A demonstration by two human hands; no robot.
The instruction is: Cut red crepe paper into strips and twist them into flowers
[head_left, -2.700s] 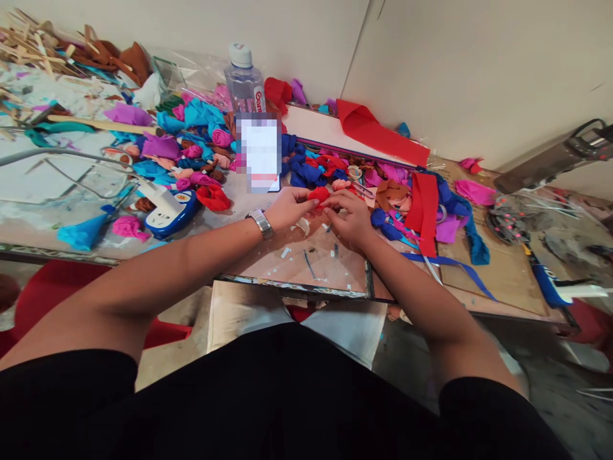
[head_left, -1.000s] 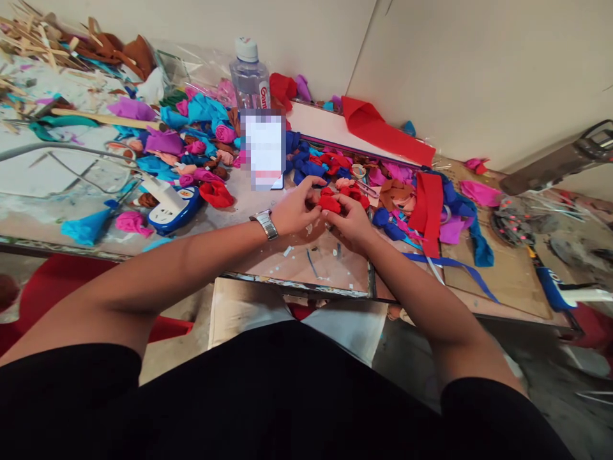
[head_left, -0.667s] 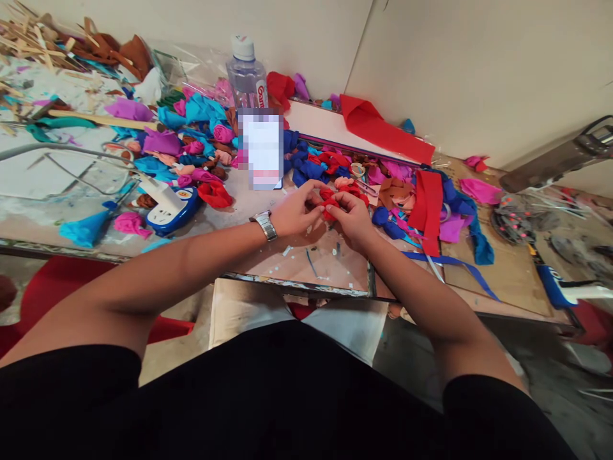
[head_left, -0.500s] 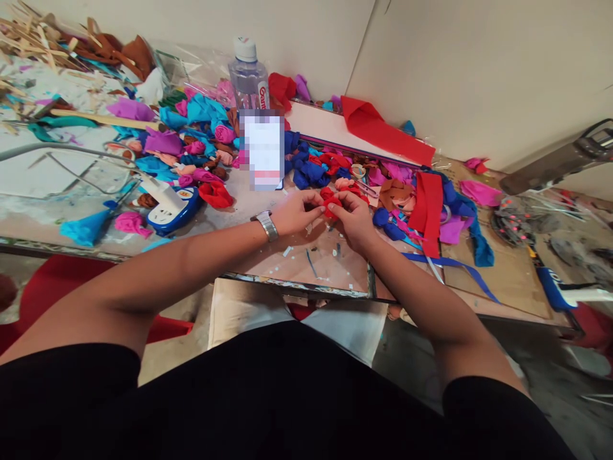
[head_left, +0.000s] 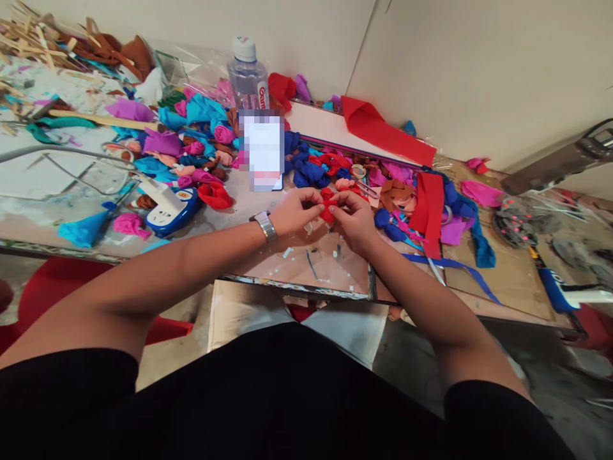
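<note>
A small red crumpled piece (head_left: 327, 211) is pinched between my two hands above the table (head_left: 268, 259). My left hand (head_left: 299, 212), below a metal watch (head_left: 265, 226) on the wrist, grips its left side with thumb and fingertips. From the right, my right hand (head_left: 353, 220) holds the other side between thumb and forefinger. Just beyond the hands lies a pile of blue, red and pink pieces (head_left: 309, 169). A phone (head_left: 265, 150) with a lit, blurred screen leans in front of a clear bottle (head_left: 248, 76).
A power strip (head_left: 173, 211) with a plug and grey cable lies left. Red strips (head_left: 428, 214) and a blue ribbon (head_left: 464, 271) are to the right. Wooden sticks (head_left: 33, 38) fill the far left corner. A dark bottle (head_left: 550, 163) lies tilted at the right.
The red piece has been turned slightly and spread between my fingertips. Both hands stay in nearly the same place.
</note>
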